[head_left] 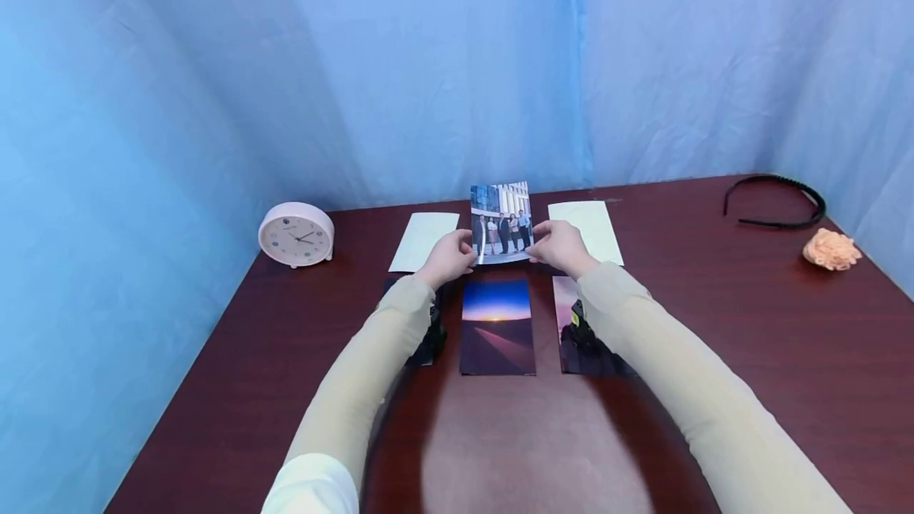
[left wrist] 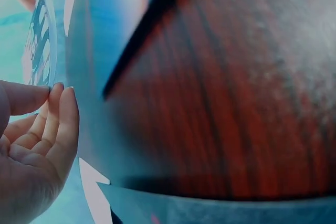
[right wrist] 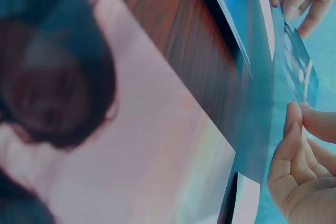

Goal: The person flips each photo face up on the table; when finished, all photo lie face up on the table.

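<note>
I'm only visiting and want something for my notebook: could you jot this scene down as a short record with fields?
Left hand: pinches group photo, lower left
Right hand: pinches it, lower right
Either side of photo: left white sheet, right white sheet
Nearer the viewer: low-sun picture
Far left: white clock
Far right: black headband, peach-coloured bundle

Group photo (head_left: 502, 220), slightly bowed, held up

Dark left photo (head_left: 424, 358) mostly hidden by left sleeve (head_left: 350, 387). Right photo (head_left: 564, 293) partly behind right sleeve (head_left: 685, 371). Group photo (head_left: 501, 220): faces too small. Clock (head_left: 296, 234) numerals unreadable. Left wrist view: left hand (left wrist: 39, 145) cut by left edge, tabletop (left wrist: 247, 87) blurred. Right wrist view: right hand (right wrist: 304, 169) cut by right edge.
</note>
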Demonstrator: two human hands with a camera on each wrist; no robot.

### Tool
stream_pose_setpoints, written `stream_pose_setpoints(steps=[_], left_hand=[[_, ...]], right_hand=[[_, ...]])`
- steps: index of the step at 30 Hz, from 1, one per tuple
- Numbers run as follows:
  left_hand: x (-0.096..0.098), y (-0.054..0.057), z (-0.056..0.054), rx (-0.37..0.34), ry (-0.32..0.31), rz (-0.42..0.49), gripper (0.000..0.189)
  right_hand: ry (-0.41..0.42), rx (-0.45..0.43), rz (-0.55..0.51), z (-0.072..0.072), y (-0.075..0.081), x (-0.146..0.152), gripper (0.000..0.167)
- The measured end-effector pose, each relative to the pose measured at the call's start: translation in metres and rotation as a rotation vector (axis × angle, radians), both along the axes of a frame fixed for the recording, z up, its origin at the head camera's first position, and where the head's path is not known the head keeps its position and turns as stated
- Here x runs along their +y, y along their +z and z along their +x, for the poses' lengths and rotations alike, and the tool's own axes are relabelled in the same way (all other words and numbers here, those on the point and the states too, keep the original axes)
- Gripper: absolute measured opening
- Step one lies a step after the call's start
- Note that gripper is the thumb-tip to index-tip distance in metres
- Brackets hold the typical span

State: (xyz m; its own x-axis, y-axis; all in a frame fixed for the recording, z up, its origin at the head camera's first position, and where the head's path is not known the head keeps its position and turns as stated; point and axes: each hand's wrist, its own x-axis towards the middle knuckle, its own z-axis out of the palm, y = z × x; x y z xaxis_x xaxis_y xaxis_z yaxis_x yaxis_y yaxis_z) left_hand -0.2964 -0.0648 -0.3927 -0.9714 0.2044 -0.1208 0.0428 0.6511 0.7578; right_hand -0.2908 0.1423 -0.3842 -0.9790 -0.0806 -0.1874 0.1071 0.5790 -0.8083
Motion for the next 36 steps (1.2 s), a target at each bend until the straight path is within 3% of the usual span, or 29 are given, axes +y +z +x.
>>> stream_pose_setpoints(steps=[11, 16, 25, 36], left_hand=[[0.000, 0.002, -0.001, 0.008, -0.045, -0.124, 0.051], [0.000, 0.000, -0.001, 0.012, -0.064, -0.173, 0.051], [-0.003, -0.005, 0.001, -0.035, 0.009, -0.168, 0.045], [-0.004, -0.009, 0.001, -0.018, 0.041, -0.161, 0.039]], right_hand=[[0.020, -0.064, 0.056, -0.003, 0.001, -0.002, 0.050], [0.011, -0.087, 0.005, -0.001, -0.004, -0.001, 0.048], [0.013, -0.094, 0.005, -0.002, -0.012, -0.002, 0.047], [0.032, -0.054, 0.096, -0.001, -0.015, -0.004, 0.045]])
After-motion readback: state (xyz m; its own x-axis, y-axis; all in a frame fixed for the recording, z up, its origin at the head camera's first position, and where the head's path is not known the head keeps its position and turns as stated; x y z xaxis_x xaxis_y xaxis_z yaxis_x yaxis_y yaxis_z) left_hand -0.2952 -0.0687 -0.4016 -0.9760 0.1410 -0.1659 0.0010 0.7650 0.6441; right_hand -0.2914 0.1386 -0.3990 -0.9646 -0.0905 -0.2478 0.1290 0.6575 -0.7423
